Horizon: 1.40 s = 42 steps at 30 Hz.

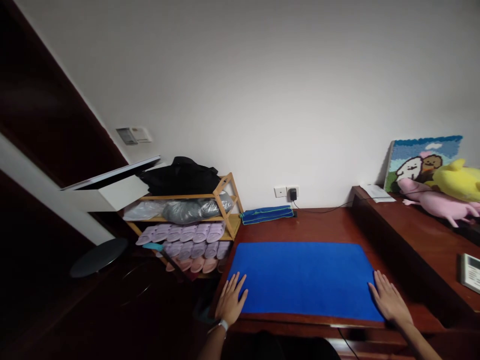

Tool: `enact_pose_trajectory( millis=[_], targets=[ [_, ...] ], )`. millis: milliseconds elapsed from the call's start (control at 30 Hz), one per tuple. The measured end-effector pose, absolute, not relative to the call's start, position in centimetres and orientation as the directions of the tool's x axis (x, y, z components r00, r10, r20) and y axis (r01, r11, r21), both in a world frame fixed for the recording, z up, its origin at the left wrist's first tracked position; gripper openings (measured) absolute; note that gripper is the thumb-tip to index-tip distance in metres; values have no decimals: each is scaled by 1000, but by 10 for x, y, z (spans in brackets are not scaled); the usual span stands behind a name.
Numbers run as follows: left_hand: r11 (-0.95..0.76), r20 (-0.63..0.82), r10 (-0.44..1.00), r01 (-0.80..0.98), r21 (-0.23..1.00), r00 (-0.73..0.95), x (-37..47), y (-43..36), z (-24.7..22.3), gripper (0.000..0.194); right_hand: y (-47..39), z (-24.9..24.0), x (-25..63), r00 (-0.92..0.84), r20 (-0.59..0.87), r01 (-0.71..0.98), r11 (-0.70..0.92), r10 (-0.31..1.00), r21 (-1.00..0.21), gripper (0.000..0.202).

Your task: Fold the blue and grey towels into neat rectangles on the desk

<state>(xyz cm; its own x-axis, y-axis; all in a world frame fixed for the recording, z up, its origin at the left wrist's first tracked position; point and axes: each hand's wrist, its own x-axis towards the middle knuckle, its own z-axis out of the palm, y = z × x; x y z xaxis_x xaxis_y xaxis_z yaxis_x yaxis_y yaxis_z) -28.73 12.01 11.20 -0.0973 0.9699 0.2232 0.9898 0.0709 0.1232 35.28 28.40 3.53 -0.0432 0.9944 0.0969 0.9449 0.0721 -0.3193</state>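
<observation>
A bright blue cloth (303, 280) lies spread flat on the reddish-brown wooden desk (318, 227). My left hand (230, 301) rests palm down at the cloth's left edge, fingers apart, with a light band round the wrist. Across from it, my right hand (390, 300) lies flat at the right edge, partly on the cloth and partly on the wood, its fingers stretched out. Neither hand grips anything. Toward the back left of the desk is a folded dark blue cloth (267, 215) with green edging.
Left of the desk stands a wooden shoe rack (230, 205) with several slippers (187, 233) and a black bag (182, 176). A raised ledge at right holds a pink plush toy (431, 200), a yellow plush (459, 182) and a picture (412, 157). A black plug (293, 194) trails a cable.
</observation>
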Motion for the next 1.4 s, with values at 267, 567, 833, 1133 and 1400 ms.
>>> enact_pose_trajectory(
  millis=[267, 567, 833, 1133, 1400],
  targets=[
    [69, 242, 965, 987, 143, -103, -286, 116, 108, 53, 285, 34, 359, -79, 126, 907, 124, 989, -402, 80],
    [67, 256, 961, 988, 141, -102, -288, 119, 109, 54, 334, 78, 382, -71, 9, 883, 67, 997, -465, 71],
    [72, 265, 959, 990, 122, -103, -290, 119, 114, 54, 419, 111, 363, -18, 50, 737, 47, 999, -674, 46],
    [69, 239, 967, 995, 71, -84, -301, 124, 109, 55, 441, 73, 345, 209, 102, 623, -52, 973, -780, 64],
    [71, 232, 968, 992, 108, -95, -302, 128, 108, 56, 440, 89, 343, 293, 67, 361, -46, 954, -931, 54]
  ],
)
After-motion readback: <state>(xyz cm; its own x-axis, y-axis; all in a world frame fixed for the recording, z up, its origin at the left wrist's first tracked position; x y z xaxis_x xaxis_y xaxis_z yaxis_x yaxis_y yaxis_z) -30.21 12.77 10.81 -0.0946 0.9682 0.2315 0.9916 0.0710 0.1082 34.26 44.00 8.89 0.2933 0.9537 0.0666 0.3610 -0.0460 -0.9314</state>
